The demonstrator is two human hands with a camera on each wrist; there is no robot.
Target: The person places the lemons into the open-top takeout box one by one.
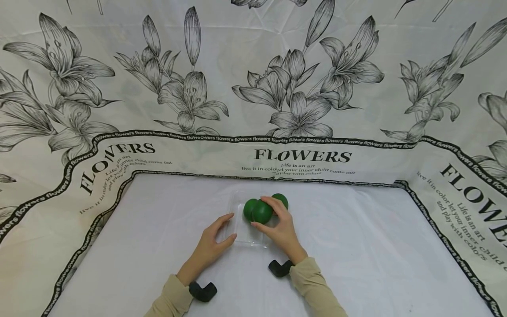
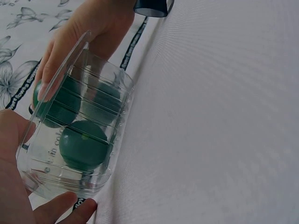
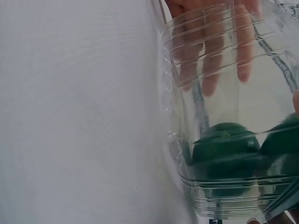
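Two hands at a clear box of green balls

A clear plastic box sits on the white table, near its middle and just in front of the person. Three green balls show at the box. In the head view, one lies toward the far right corner, one toward the left, and the front one sits under the right hand.

The right hand curls its fingers and thumb round the front ball, a grasping grip, with the ball at the box's opening. The left wrist view shows those fingers reaching over the box rim, with the balls inside behind the ribbed wall.

The left hand rests against the near left side of the box, fingers fairly straight and thumb along the wall, a released grip that steadies rather than clasps. Through the clear wall the right wrist view shows its fingertips pressed flat on the far side, above a ball.

A cloth printed with lilies and the word FLOWERS hangs behind and beside the table
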